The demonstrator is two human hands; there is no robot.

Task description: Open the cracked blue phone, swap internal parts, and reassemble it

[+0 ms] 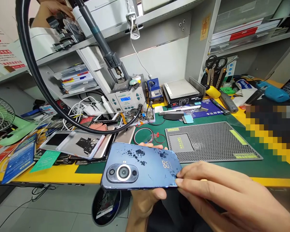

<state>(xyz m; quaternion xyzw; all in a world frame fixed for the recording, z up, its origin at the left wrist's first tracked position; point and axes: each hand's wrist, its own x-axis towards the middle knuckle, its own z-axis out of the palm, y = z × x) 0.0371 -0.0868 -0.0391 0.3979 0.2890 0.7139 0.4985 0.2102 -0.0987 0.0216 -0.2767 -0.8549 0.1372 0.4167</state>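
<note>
Phone [145, 166], camera side up, held above the counter's [62, 174] near edge: left hand [145, 199] wrapping it from below, right hand's [222, 193] grip pinching one corner. Steady support underneath and light fingertips [180, 182] should suit that badly scuffed back.

A yellow-edged desk [65, 174] stands beneath a grey shelf [164, 16], backed by a white panel [164, 61]. Pale tiles cover the floor [50, 214]; far left, partly cut off, is perhaps a red-and-white poster [4, 45].
</note>
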